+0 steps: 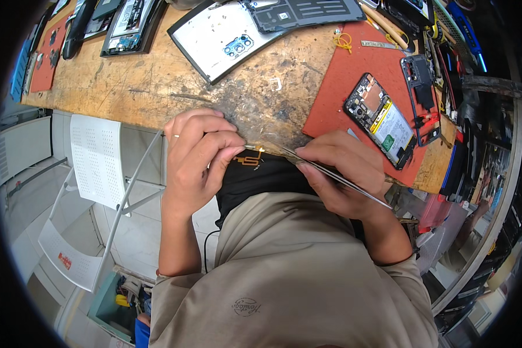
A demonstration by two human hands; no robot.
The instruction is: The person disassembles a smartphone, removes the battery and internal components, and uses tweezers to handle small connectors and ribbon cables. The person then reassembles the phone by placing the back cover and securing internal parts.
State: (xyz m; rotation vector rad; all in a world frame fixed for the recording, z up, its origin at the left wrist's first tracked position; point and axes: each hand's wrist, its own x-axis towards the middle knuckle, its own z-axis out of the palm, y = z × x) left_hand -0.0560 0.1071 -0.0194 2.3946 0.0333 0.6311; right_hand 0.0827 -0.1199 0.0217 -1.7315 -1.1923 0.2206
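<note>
At the near edge of the workbench, my left hand [200, 148] pinches a small orange flex cable [250, 160] between thumb and fingertips. The cable hangs in front of my dark trousers, its upper end close to the bench edge. My right hand [345, 171] is closed round metal tweezers [354, 184], whose tips point left toward the cable. Whether the tips touch it, I cannot tell. To the right, an opened phone [383, 120] with its battery and circuit board exposed lies on a red mat [330, 104].
A black phone frame [420, 98] lies right of the opened phone. A white-lined tray [214, 46] with a dark panel [307, 13] over it sits at the back. More phone parts [130, 26] are back left. A white folding chair [95, 159] stands left, below the wooden bench [127, 87].
</note>
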